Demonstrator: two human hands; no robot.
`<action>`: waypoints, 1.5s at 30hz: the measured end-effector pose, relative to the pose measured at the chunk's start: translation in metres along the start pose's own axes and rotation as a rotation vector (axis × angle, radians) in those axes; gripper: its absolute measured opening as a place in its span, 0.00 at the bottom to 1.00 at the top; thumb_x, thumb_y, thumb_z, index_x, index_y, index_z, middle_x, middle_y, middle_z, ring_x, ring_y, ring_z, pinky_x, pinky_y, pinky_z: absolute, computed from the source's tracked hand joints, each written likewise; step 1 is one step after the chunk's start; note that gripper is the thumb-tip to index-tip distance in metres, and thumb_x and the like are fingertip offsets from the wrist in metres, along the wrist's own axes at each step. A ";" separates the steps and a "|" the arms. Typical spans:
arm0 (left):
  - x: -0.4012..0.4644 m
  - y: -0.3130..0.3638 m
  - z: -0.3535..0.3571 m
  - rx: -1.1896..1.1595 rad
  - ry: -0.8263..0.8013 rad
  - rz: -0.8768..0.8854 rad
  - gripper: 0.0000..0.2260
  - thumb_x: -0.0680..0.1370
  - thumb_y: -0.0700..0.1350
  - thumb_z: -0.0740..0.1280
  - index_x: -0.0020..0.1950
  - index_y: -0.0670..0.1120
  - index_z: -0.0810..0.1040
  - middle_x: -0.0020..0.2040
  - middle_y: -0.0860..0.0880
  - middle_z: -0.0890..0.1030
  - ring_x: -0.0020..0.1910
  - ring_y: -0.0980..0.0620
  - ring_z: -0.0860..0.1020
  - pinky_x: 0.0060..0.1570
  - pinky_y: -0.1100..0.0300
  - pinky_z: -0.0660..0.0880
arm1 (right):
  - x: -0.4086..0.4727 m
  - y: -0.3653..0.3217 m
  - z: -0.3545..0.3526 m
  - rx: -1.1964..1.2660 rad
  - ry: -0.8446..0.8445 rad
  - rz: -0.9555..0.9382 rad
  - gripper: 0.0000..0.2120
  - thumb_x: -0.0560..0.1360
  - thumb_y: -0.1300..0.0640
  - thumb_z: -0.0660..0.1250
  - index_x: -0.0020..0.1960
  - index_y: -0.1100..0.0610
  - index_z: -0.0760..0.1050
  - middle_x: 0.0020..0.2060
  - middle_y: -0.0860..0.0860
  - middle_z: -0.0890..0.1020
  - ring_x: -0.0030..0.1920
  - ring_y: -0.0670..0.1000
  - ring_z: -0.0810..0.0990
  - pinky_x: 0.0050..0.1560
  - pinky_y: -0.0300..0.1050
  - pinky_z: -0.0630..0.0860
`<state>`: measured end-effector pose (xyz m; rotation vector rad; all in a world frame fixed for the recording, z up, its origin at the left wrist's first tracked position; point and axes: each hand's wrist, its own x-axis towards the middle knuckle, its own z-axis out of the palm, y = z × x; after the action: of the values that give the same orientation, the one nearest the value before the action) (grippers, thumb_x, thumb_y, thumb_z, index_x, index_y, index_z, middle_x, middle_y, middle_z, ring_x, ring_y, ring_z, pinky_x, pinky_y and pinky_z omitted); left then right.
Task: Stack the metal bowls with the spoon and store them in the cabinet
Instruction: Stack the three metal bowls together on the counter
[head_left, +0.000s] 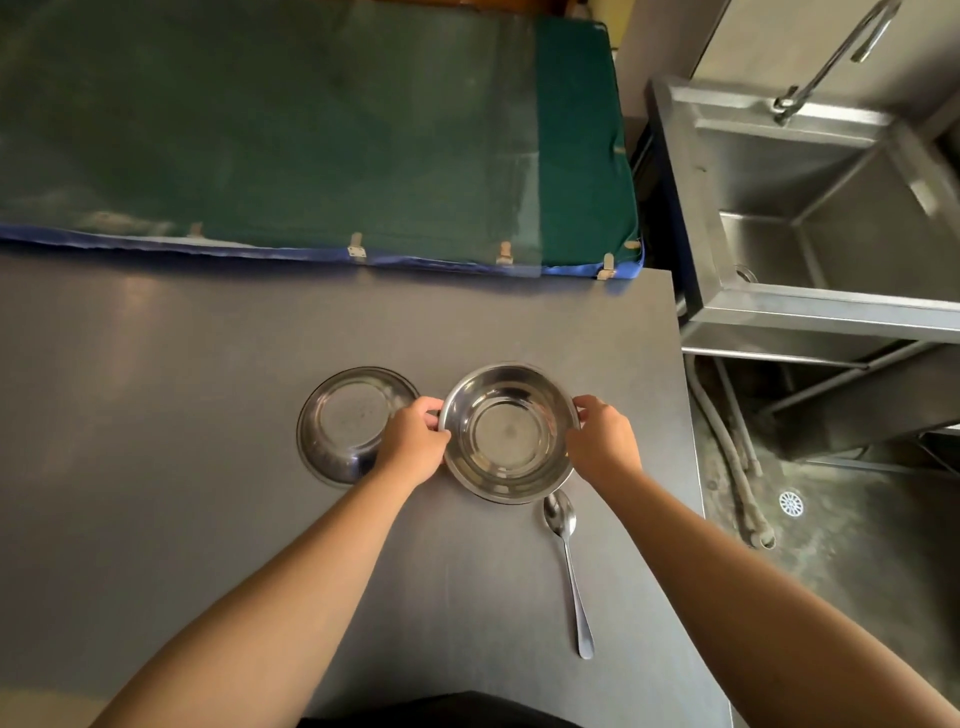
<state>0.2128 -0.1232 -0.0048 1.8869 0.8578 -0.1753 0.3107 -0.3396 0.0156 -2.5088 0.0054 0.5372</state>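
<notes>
Nearest the body, the spoon (567, 561) lies flat on the grey counter (156, 467), handle toward the person and its bowl end just beside the near rim of the upright bowl. It looks thin, rigid and light. Lying flush on a smooth top it will probably be fiddly to pinch, so the narrow handle near its middle seems the easiest place to take it.

Just beyond, both hands close on the upright bowl (510, 434). The left hand (415, 441) grips its left rim, fingers curled over the edge. The right hand (602, 441) grips the right rim the same way. The bowl stands open side up; whether it rests on the counter or is lifted slightly I cannot tell. It is polished steel, so likely stiff, fairly light and slick. The rolled rim is the sensible hold, since the curved wall offers little friction.

To its left the second bowl (353, 423) sits on the counter, partly hidden by the left hand. Its tilt and which way it faces are hard to read. For stacking, one bowl should nest in the other with a metallic slide, so a two-sided rim grip would keep it level.

Farther off are a green mat (311, 130) and, to the right, a steel sink (831, 208). No cabinet is in view.
</notes>
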 end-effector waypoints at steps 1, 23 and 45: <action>0.002 -0.001 0.002 0.009 0.003 0.006 0.14 0.75 0.35 0.69 0.58 0.48 0.80 0.46 0.51 0.82 0.45 0.44 0.83 0.51 0.44 0.82 | 0.003 0.000 0.001 -0.011 -0.002 -0.002 0.20 0.75 0.63 0.63 0.67 0.56 0.75 0.57 0.57 0.83 0.52 0.59 0.82 0.51 0.51 0.80; -0.002 -0.030 -0.002 0.118 0.034 0.055 0.18 0.74 0.37 0.70 0.63 0.49 0.79 0.53 0.51 0.81 0.46 0.54 0.77 0.37 0.69 0.68 | -0.007 0.002 0.020 -0.148 -0.078 -0.009 0.16 0.77 0.59 0.65 0.64 0.59 0.74 0.57 0.58 0.81 0.53 0.60 0.81 0.51 0.51 0.78; 0.004 -0.096 -0.125 -0.040 0.273 -0.159 0.27 0.71 0.55 0.76 0.64 0.43 0.77 0.60 0.44 0.82 0.48 0.50 0.78 0.42 0.62 0.69 | 0.003 -0.140 0.079 -0.289 -0.314 -0.300 0.30 0.72 0.42 0.73 0.68 0.54 0.71 0.63 0.57 0.77 0.62 0.58 0.76 0.62 0.52 0.74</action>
<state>0.1248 0.0069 -0.0183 1.8307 1.1892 0.0032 0.3002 -0.1795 0.0295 -2.6009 -0.5961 0.8463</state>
